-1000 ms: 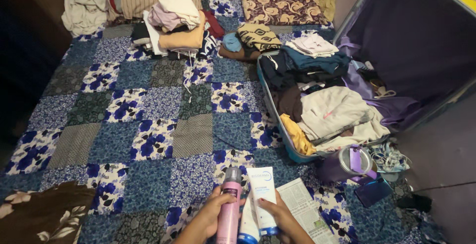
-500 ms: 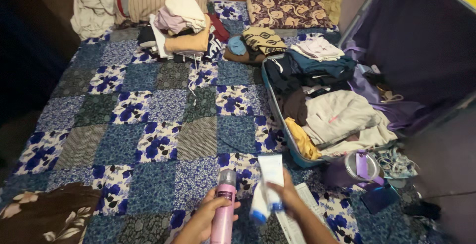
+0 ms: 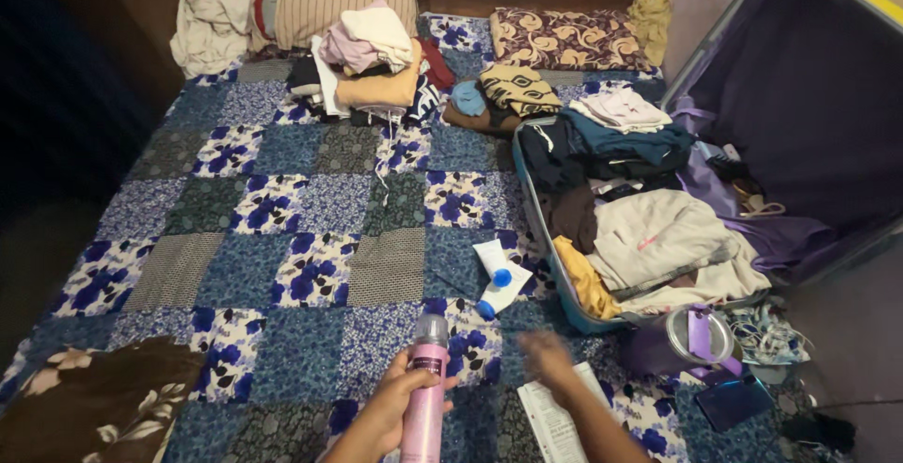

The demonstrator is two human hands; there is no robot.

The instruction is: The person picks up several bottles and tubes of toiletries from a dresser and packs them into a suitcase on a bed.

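Note:
My left hand (image 3: 395,407) grips a pink spray bottle (image 3: 426,390) with a grey cap, held upright over the patchwork quilt (image 3: 282,228). My right hand (image 3: 548,359) is blurred, empty, fingers apart, just above a folded newspaper (image 3: 555,421). Two white tubes with blue caps (image 3: 496,277) lie on the quilt ahead of it, beside the open suitcase (image 3: 531,190). The suitcase is filled with folded clothes (image 3: 649,237), and its purple lid (image 3: 800,96) leans on the wall.
A pile of folded clothes (image 3: 367,58) and pillows (image 3: 564,38) sit at the bed's far end. A brown floral blanket (image 3: 94,407) lies at the near left. A purple lidded cup (image 3: 691,339), a phone (image 3: 734,399) and a tangle of cords (image 3: 767,336) lie right of the newspaper.
My right hand let go of the two white tubes; they now lie on the quilt by the suitcase. The hand has drawn back. The pink bottle stays in my left hand.

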